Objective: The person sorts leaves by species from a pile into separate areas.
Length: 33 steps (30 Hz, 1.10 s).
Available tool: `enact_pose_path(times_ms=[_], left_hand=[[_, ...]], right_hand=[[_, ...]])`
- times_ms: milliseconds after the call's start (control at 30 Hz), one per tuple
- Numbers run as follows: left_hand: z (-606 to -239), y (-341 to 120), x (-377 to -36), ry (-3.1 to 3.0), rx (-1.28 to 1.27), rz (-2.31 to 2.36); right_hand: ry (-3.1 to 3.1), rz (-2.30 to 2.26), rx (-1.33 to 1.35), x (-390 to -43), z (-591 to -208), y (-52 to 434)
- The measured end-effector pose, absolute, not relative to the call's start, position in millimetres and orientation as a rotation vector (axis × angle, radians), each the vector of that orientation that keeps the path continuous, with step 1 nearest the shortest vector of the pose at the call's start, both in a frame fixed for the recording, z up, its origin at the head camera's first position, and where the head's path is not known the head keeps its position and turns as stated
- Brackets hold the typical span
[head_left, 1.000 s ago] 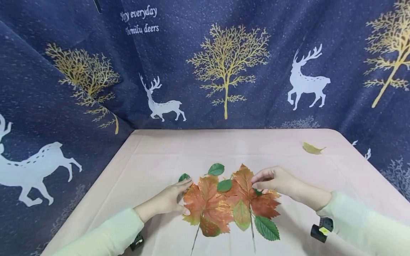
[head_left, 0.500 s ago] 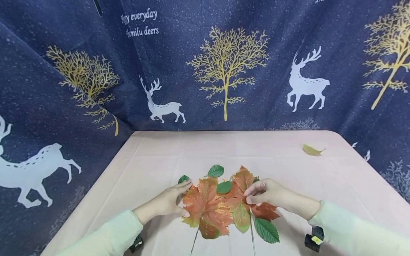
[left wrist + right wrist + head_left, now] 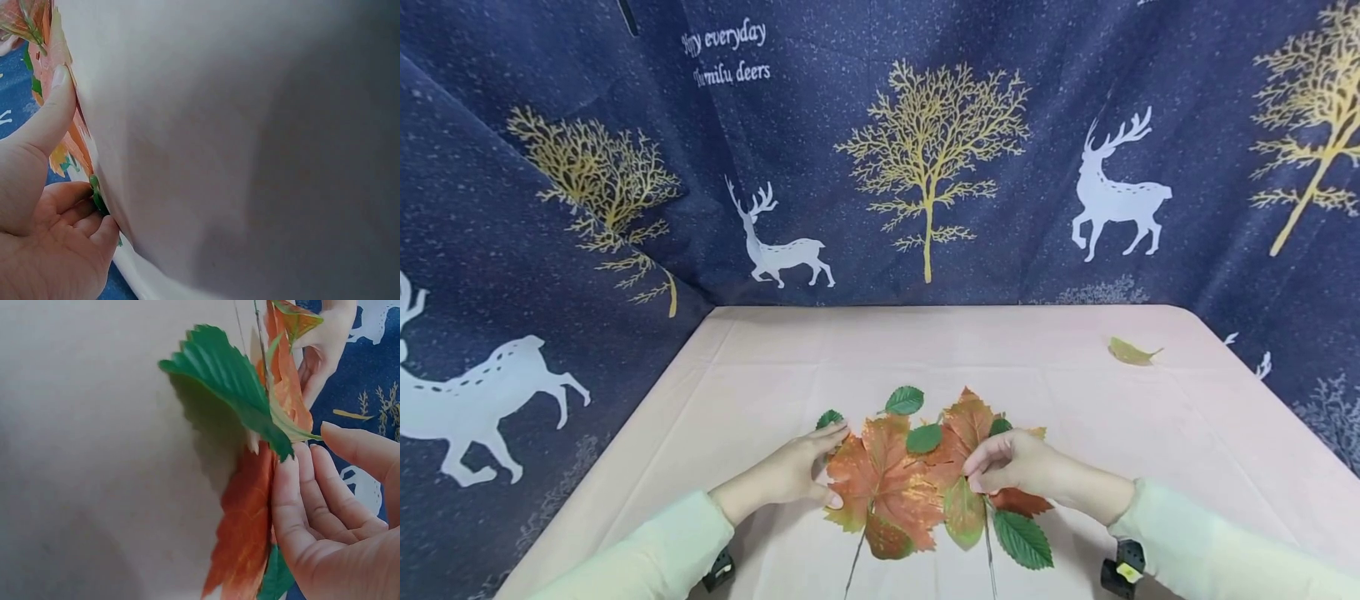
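The right hand [image 3: 1011, 467] has its fingers [image 3: 294, 506] nearly straight and close together, laid against the right-hand orange-red maple-shaped leaf sprig [image 3: 970, 458], with the thumb held just apart from them in the right wrist view; whether they pinch it I cannot tell. That sprig lies flat on the pale pink cloth-covered worktop [image 3: 1150, 417], long axis running near to far, tip pointing away from the person, thin stem [image 3: 988, 558] trailing toward the near edge. The left hand [image 3: 793, 475] rests its thumb and loosely bent fingers [image 3: 59, 103] on the left edge of the neighbouring orange maple-shaped leaf sprig [image 3: 883, 487], which lies parallel, overlapping the first. Small green serrated leaves [image 3: 1022, 540] fringe both sprigs. Far right on the worktop, well apart, lies a single yellow-green leaf [image 3: 1129, 351].
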<state>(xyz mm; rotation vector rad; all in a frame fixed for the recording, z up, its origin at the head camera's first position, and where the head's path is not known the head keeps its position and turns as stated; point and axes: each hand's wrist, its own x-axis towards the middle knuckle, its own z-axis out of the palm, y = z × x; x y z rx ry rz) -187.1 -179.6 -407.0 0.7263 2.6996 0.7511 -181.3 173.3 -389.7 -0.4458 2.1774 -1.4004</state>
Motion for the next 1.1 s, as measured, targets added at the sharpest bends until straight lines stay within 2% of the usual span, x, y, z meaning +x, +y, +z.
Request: enact_pose_path(times_ms=[467, 1100], left_hand=[[-408, -181, -189, 2.699, 0.738, 0.777], [-408, -181, -188, 2.700, 0.758, 0.760]], right_hand=[[2.299, -1.371, -0.488, -181, -401, 165], [2.275, -1.395, -0.458, -181, -396, 165]])
